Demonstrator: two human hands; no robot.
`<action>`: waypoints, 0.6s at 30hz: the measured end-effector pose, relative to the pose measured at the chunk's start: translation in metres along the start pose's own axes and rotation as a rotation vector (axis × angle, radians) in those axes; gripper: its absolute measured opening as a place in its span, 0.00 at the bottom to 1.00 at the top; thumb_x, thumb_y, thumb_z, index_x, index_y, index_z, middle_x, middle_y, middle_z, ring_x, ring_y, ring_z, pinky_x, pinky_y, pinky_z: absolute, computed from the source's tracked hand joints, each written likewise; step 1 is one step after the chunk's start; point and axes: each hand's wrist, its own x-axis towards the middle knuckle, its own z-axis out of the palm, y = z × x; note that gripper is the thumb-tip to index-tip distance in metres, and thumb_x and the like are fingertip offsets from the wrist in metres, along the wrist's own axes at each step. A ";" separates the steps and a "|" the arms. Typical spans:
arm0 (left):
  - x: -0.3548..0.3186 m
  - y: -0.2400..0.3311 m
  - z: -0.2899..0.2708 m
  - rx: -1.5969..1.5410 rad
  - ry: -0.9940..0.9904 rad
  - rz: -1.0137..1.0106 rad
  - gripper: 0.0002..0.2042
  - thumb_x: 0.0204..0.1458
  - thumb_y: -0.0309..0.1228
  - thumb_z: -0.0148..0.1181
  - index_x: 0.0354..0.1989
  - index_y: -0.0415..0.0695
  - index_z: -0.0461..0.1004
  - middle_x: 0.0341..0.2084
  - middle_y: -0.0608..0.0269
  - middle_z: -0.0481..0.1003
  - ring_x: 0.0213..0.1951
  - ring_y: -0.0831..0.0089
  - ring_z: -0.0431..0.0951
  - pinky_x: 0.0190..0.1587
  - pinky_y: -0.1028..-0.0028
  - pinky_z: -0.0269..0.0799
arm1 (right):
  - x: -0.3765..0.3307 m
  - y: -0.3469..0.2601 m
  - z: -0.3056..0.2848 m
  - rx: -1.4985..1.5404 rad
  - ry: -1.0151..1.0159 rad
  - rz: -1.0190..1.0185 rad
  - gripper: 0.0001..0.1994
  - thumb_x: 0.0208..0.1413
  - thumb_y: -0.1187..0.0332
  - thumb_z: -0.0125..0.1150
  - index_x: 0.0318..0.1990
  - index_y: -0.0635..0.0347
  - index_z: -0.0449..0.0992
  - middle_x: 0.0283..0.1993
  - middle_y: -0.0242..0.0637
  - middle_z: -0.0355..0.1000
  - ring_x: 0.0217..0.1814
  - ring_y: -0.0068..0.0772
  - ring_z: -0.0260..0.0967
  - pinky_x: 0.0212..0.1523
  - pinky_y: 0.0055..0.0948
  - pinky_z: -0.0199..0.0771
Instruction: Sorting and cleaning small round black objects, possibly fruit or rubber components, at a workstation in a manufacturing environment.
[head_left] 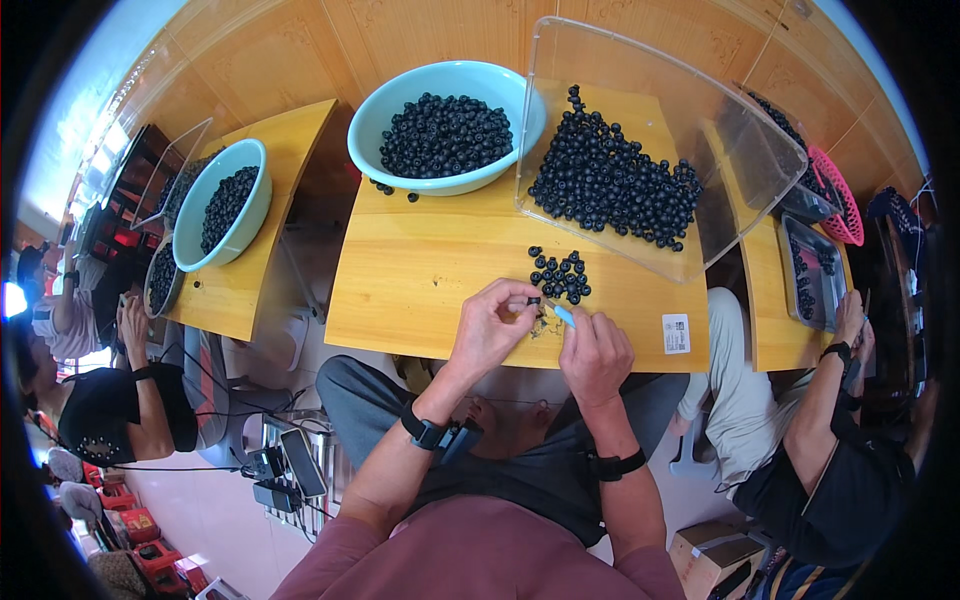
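Observation:
My left hand (492, 325) pinches one small black round part (533, 300) between thumb and fingertips, just above the near edge of the yellow table (430, 290). In my right hand (597, 358) is a small knife with a light-blue handle (564, 315), its tip pointing at that part. Several similar black parts (560, 276), like beads with holes, lie loose just beyond my hands. Small dark scraps (543, 328) are scattered on the wood under my fingers. Exactly where the blade touches the part is too small to tell.
A clear plastic tray (690, 95) heaped with black parts is at the far right, and a light-blue basin (365, 150) of them at the far left. A white label (676, 334) sticks to the table's right corner. Co-workers sit at tables (285, 150) on both sides.

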 end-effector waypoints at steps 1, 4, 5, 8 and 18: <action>0.001 0.001 0.000 0.019 0.011 0.029 0.09 0.54 0.20 0.68 0.44 0.39 0.82 0.40 0.60 0.79 0.39 0.76 0.82 0.43 0.77 0.79 | 0.000 0.000 0.000 -0.001 0.000 0.001 0.09 0.51 0.70 0.66 0.40 0.57 0.80 0.27 0.34 0.64 0.27 0.38 0.69 0.28 0.37 0.66; 0.001 0.001 0.000 0.031 0.015 0.042 0.10 0.54 0.18 0.67 0.45 0.37 0.81 0.39 0.63 0.78 0.40 0.78 0.81 0.45 0.78 0.78 | 0.000 0.000 -0.001 0.004 -0.004 0.001 0.08 0.52 0.70 0.66 0.40 0.57 0.80 0.27 0.34 0.65 0.27 0.38 0.69 0.28 0.37 0.66; 0.001 0.000 0.001 0.022 0.008 0.026 0.10 0.55 0.17 0.67 0.45 0.35 0.80 0.39 0.66 0.77 0.41 0.80 0.80 0.46 0.80 0.77 | 0.000 0.000 -0.001 0.010 -0.002 -0.003 0.08 0.52 0.70 0.65 0.40 0.57 0.80 0.27 0.34 0.64 0.27 0.38 0.69 0.28 0.37 0.66; 0.001 -0.001 0.003 -0.015 0.019 0.023 0.11 0.53 0.18 0.68 0.45 0.38 0.81 0.38 0.61 0.79 0.39 0.76 0.82 0.43 0.77 0.79 | 0.001 0.000 -0.002 0.021 0.000 -0.014 0.08 0.53 0.70 0.65 0.40 0.57 0.80 0.27 0.34 0.64 0.27 0.37 0.68 0.28 0.37 0.66; 0.000 0.008 0.005 0.083 -0.004 0.053 0.11 0.52 0.18 0.70 0.44 0.37 0.80 0.36 0.62 0.79 0.39 0.77 0.82 0.43 0.77 0.79 | 0.001 -0.001 -0.002 0.041 -0.012 -0.044 0.07 0.54 0.69 0.66 0.38 0.57 0.78 0.27 0.35 0.63 0.28 0.37 0.68 0.28 0.37 0.67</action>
